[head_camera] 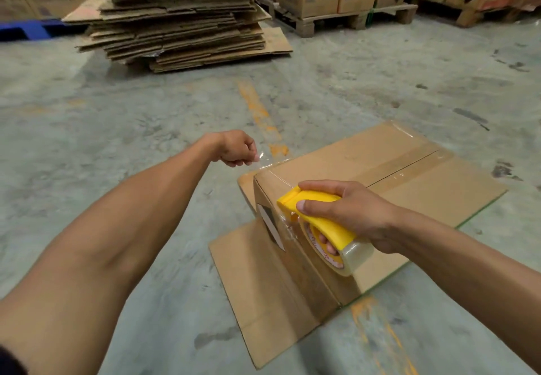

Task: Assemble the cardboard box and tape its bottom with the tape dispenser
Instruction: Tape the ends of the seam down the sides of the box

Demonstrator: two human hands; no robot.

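Concrete warehouse floor, flattened cartons stacked behind; cardboard box sits bottom-up on it, flaps splayed flat beneath, clear tape over the centre seam. Right hand grips the yellow tape dispenser at the box's near edge, fingers curled round the handle; left hand pinches a loose tape end just beyond the box's left corner. Judgement: box light, stiff, prone to sliding, so steady it at corners; tape thin, clingy
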